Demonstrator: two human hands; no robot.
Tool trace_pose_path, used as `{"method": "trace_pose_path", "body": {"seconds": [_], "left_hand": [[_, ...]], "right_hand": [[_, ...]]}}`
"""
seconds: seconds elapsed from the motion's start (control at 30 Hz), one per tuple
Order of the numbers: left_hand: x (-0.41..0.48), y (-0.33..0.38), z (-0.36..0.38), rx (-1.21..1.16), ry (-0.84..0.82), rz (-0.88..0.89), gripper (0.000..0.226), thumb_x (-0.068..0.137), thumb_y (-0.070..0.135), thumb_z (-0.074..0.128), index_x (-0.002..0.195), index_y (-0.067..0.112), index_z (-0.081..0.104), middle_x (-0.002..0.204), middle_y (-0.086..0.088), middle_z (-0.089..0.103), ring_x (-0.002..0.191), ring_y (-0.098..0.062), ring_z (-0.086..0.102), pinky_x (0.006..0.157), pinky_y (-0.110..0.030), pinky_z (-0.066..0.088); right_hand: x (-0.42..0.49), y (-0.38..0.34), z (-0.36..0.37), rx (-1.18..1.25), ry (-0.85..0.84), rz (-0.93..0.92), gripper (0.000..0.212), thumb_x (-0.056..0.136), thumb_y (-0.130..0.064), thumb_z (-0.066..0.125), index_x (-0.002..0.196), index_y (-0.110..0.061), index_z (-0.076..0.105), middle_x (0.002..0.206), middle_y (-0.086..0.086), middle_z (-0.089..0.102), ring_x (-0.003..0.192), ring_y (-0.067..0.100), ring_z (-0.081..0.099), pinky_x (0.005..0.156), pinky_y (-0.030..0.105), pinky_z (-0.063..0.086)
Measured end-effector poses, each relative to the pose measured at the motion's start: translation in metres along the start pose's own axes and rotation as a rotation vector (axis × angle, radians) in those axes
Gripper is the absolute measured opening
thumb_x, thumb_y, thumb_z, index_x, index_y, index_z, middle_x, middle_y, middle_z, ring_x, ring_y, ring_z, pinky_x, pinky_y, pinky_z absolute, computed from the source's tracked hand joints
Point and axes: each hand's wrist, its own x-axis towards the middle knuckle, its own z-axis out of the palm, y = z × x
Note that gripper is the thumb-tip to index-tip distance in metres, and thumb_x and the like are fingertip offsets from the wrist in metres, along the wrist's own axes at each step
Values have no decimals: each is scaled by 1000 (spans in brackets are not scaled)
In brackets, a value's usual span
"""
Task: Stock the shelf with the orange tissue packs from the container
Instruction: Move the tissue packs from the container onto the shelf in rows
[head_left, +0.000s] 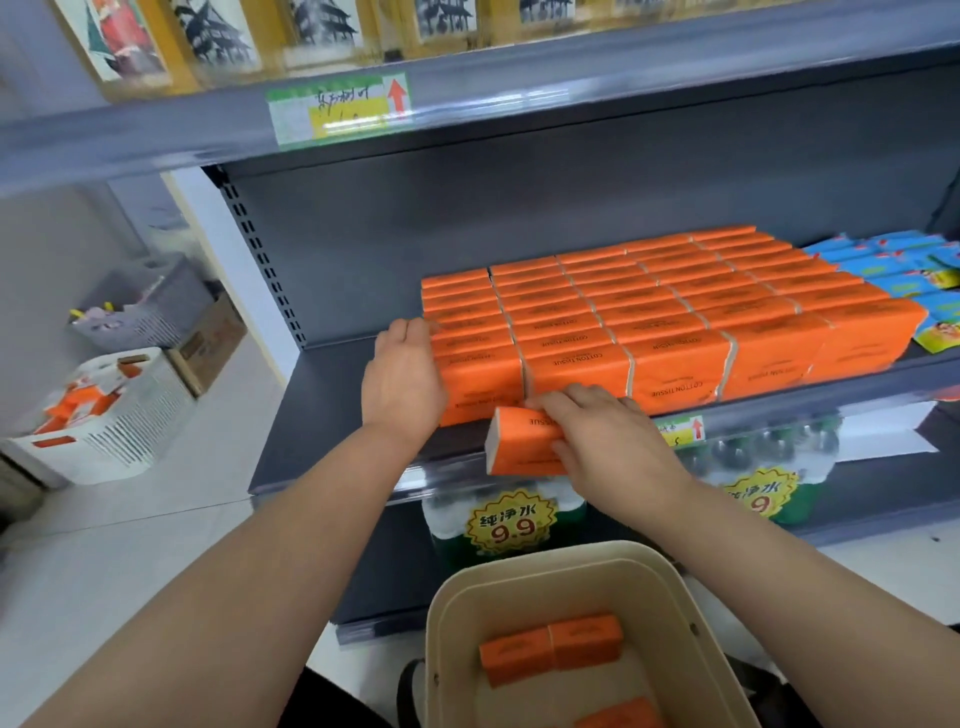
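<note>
Several rows of orange tissue packs (665, 317) stand on the dark grey shelf (332, 415). My left hand (402, 376) lies flat against the left end of the front rows, fingers straight. My right hand (602, 441) grips one orange tissue pack (519, 441) at the shelf's front edge, just in front of the stocked rows. Below, the beige container (519, 577) holds three more orange packs (550, 649).
Blue and yellow packets (904, 270) sit right of the orange rows. Green water bottle packs (504, 525) with 9.9 price tags fill the lower shelf. A white basket (140, 421), a cardboard box and a grey crate stand on the floor at left. The shelf's left part is bare.
</note>
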Motion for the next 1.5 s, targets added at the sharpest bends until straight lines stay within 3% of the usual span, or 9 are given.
{"method": "trace_pose_path", "body": {"seconds": [0.2,0.37,0.67,0.97,1.17,1.3,1.4,1.5], "left_hand": [[-21,-30,-26,27,2,-72,50,86,-4,52,133,12,48,132,-8,49,122,-26,44,88,-36,44],[-28,-38,-31,13,-10,-76,45,87,-1,52,130,14,50,132,-5,49,121,-23,45,87,-36,46],[-33,-32,-25,-4,-74,-54,43,89,2,52,129,17,51,134,0,45,121,-18,45,77,-31,44],[-38,-25,-20,-5,-101,-36,44,88,1,53,129,16,50,134,-2,46,121,-19,45,79,-33,49],[-57,-18,-24,17,-93,41,38,90,6,50,127,16,51,132,-2,48,118,-19,45,72,-29,45],[-87,-10,-9,-29,-91,109,37,87,0,50,121,13,57,126,-4,55,114,-22,49,77,-36,49],[-120,-6,15,-74,-190,170,37,87,-1,51,120,12,59,122,-5,58,113,-23,50,86,-37,48],[-152,-3,43,-41,-341,224,38,86,0,50,121,13,57,124,-3,56,117,-21,48,92,-37,47]], "right_hand": [[68,-35,-1,49,-9,-72,54,89,-4,54,137,-25,42,130,1,50,121,25,46,96,39,41],[101,-40,14,-33,-74,-78,55,86,1,53,134,-23,44,129,4,48,123,27,43,96,39,37],[99,-29,36,-180,-113,-66,69,82,6,49,141,-27,38,131,7,41,125,27,35,98,42,33],[87,-27,39,-236,-65,-101,81,78,7,53,147,-27,26,137,7,34,127,28,30,103,43,29],[50,-13,31,-219,56,-89,74,76,5,57,142,-20,37,134,9,40,121,28,36,96,41,32],[-1,2,50,-206,97,-90,64,68,8,64,128,-14,55,117,13,54,106,33,48,83,43,40],[-47,16,77,-169,34,-44,60,68,7,65,123,-14,58,113,10,56,102,32,51,80,42,42],[-92,31,101,-138,-107,26,61,74,2,64,131,-18,53,123,8,52,112,31,48,89,43,39]]}}
